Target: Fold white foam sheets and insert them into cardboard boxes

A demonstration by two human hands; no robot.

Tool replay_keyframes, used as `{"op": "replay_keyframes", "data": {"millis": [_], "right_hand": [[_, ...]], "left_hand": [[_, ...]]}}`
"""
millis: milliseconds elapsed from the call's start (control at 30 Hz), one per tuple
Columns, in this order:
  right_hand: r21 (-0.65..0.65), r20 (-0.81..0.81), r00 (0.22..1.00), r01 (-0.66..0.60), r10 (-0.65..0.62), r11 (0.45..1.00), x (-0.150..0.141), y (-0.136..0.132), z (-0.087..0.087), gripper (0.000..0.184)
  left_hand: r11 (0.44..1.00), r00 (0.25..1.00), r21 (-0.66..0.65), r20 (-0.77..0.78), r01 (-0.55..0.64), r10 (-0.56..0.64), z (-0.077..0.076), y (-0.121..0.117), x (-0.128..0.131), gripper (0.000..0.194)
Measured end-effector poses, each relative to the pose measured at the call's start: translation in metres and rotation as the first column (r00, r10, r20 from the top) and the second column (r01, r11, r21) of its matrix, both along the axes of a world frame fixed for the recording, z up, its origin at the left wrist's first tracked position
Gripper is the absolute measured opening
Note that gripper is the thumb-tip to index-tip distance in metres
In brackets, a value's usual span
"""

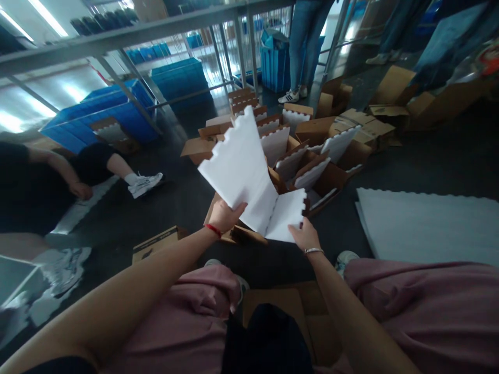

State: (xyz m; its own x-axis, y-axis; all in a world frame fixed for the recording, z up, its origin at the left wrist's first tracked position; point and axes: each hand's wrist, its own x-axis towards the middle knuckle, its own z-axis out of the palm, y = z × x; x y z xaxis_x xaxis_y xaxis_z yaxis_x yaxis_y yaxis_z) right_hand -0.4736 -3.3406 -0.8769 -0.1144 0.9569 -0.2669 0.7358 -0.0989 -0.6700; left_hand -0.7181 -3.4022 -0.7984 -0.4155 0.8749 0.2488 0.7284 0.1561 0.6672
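Observation:
Between my hands is a white foam sheet [245,161] with scalloped edges, bent along a perforated crease near its right end. My left hand [224,215] grips its lower left edge, thumb on top and fingers underneath. With thumb and fingers, my right hand [306,235] pinches the smaller folded panel at its lower right corner. Below and behind the sheet, an open cardboard box [249,236] is partly hidden. Just beyond stand several open cardboard boxes [322,132], many with white foam lining inside.
A stack of white foam sheets [424,223] lies on the floor at right. A cardboard box [156,244] sits left of my arm. At left a seated person [35,192] handles foam. Blue bins [181,80] stand beneath a metal-framed table [167,26]; another person's legs [306,47] are behind the boxes.

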Motion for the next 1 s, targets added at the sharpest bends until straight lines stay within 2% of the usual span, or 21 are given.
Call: {"op": "replay_keyframes", "data": {"millis": [100, 167, 233, 300, 367, 400, 467, 533, 600, 667, 733, 833, 900, 933, 1000], "right_hand": [[-0.006, 0.044, 0.998, -0.037, 0.037, 0.999, -0.011, 0.007, -0.003, 0.027], [-0.028, 0.089, 0.993, -0.070, 0.072, 0.997, -0.021, 0.013, -0.004, 0.027], [-0.057, 0.125, 0.986, -0.107, 0.113, 0.993, -0.033, 0.018, -0.004, 0.030], [-0.069, 0.151, 0.977, -0.138, 0.148, 0.988, -0.043, 0.022, -0.003, 0.031], [-0.071, 0.186, 0.967, -0.160, 0.171, 0.984, -0.051, 0.026, -0.003, 0.031], [-0.078, 0.209, 0.960, -0.172, 0.184, 0.982, -0.054, 0.027, -0.004, 0.031], [-0.098, 0.251, 0.944, -0.194, 0.213, 0.976, -0.062, 0.031, -0.008, 0.030], [-0.113, 0.278, 0.930, -0.216, 0.240, 0.970, -0.069, 0.034, -0.016, 0.030], [-0.140, 0.286, 0.922, -0.229, 0.261, 0.963, -0.077, 0.037, -0.027, 0.032], [-0.188, 0.284, 0.919, -0.226, 0.274, 0.956, -0.083, 0.039, -0.039, 0.036], [-0.226, 0.277, 0.920, -0.216, 0.276, 0.950, -0.087, 0.040, -0.048, 0.041], [-0.223, 0.267, 0.928, -0.202, 0.259, 0.954, -0.091, 0.040, -0.054, 0.049], [-0.200, 0.254, 0.938, -0.188, 0.237, 0.962, -0.091, 0.039, -0.055, 0.055], [-0.188, 0.247, 0.943, -0.178, 0.221, 0.966, -0.091, 0.038, -0.054, 0.060], [-0.162, 0.232, 0.955, -0.149, 0.184, 0.975, -0.090, 0.037, -0.054, 0.074]], "left_hand": [[0.989, 0.998, -0.149, -0.060, 0.016, -0.025, -0.013, 0.007, 0.011, 0.023], [0.976, 0.997, -0.218, -0.075, 0.012, -0.029, -0.011, 0.016, 0.011, 0.025], [0.983, 0.998, -0.184, -0.068, -0.015, 0.002, 0.002, 0.025, 0.007, 0.037], [0.991, 0.993, -0.078, -0.055, -0.107, 0.103, 0.021, 0.032, -0.001, 0.048], [0.979, 0.975, 0.023, -0.082, -0.204, 0.205, 0.034, 0.035, -0.010, 0.045], [0.976, 0.968, 0.045, -0.125, -0.213, 0.217, 0.037, 0.036, -0.013, 0.040], [0.992, 0.958, 0.005, -0.260, -0.126, 0.123, 0.032, 0.035, -0.013, 0.030], [0.987, 0.932, -0.162, -0.356, 0.004, -0.063, 0.019, 0.031, -0.006, 0.023], [0.933, 0.896, -0.348, -0.382, 0.088, -0.227, 0.007, 0.029, 0.006, 0.019], [0.888, 0.883, -0.446, -0.368, 0.109, -0.293, 0.002, 0.031, 0.017, 0.023], [0.911, 0.911, -0.400, -0.329, 0.106, -0.250, 0.008, 0.036, 0.021, 0.040], [0.986, 0.968, -0.128, -0.214, 0.107, -0.133, 0.030, 0.046, 0.018, 0.076], [0.988, 0.964, -0.017, -0.216, 0.152, -0.152, 0.043, 0.051, 0.013, 0.072], [0.982, 0.946, -0.040, -0.263, 0.185, -0.189, 0.046, 0.052, 0.012, 0.064], [0.955, 0.881, -0.209, -0.381, 0.213, -0.280, 0.044, 0.054, 0.014, 0.047]]}}
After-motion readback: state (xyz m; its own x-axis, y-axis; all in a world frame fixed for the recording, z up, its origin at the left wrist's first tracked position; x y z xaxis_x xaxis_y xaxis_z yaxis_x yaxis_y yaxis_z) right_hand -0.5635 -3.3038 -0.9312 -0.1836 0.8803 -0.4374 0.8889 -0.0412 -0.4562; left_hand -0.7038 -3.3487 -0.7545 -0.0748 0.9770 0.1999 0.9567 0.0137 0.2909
